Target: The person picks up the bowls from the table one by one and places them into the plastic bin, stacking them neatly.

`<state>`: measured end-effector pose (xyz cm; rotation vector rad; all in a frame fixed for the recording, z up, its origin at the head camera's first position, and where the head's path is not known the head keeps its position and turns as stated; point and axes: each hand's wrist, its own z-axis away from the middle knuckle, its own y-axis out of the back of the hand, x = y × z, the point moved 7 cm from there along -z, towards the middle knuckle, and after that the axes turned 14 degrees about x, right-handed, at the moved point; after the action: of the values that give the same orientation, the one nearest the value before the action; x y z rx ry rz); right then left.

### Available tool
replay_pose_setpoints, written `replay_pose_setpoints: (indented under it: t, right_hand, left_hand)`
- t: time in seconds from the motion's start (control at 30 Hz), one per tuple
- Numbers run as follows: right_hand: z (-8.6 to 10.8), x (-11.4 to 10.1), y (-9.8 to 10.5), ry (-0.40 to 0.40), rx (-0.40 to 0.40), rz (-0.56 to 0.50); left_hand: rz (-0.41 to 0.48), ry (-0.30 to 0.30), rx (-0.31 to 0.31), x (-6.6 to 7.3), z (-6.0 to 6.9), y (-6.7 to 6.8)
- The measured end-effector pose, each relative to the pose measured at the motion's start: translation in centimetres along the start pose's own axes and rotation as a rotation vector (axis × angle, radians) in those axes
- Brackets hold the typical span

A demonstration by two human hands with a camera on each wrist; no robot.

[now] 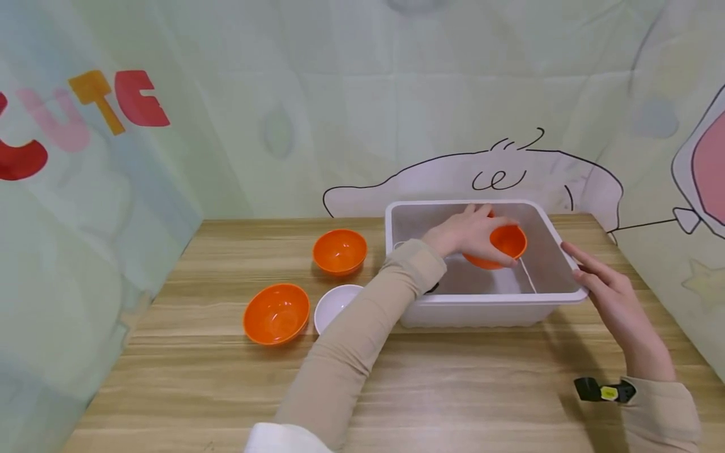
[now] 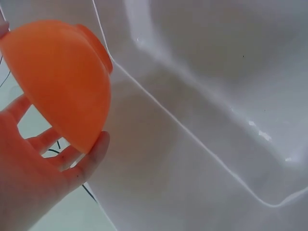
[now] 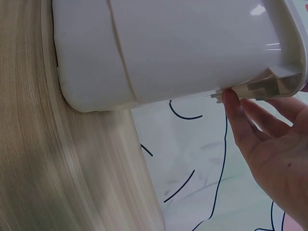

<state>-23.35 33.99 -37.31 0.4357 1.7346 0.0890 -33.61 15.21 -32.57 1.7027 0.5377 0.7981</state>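
My left hand (image 1: pixel 467 234) reaches into a white plastic bin (image 1: pixel 481 299) and holds an orange bowl (image 1: pixel 506 242) by its edge, tilted above the bin's floor. In the left wrist view the bowl (image 2: pixel 62 79) shows its rounded outside and foot ring, with fingers and thumb at its rim. At the bin's right side, my right hand (image 1: pixel 608 289) grips the rim. The right wrist view shows its fingers (image 3: pixel 232 103) against the outer wall under the rim, and a fingertip partly hidden at the top.
Left of the bin, two orange bowls (image 1: pixel 340 251) (image 1: pixel 276 314) and a white bowl (image 1: pixel 334 305) stand on the wooden table (image 1: pixel 481 390). My left forearm partly covers the white bowl. A printed cloth (image 1: pixel 362 126) hangs behind the table.
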Motion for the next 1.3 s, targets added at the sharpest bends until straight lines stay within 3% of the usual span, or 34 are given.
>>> replay_pose_setpoints:
  t: [0.27,0.63,1.07,1.3]
  right_hand:
    - [0.0,0.0,-0.1,0.007,-0.010,-0.084]
    - [0.1,-0.3,-0.1,0.006,-0.001,-0.111]
    - [0.1,-0.2,-0.1,0.007,-0.017,-0.176]
    - [0.0,-0.2,-0.1,0.012,-0.015,-0.143]
  left_hand:
    - [0.011,0.013,-0.020,-0.3,-0.2,-0.6]
    - [0.010,0.014,-0.043,-0.8,-0.5,-0.9]
    - [-0.024,0.031,-0.168,-1.0,-0.6,-2.2]
    - [-0.034,0.031,-0.198,-0.9,-0.5,-2.6]
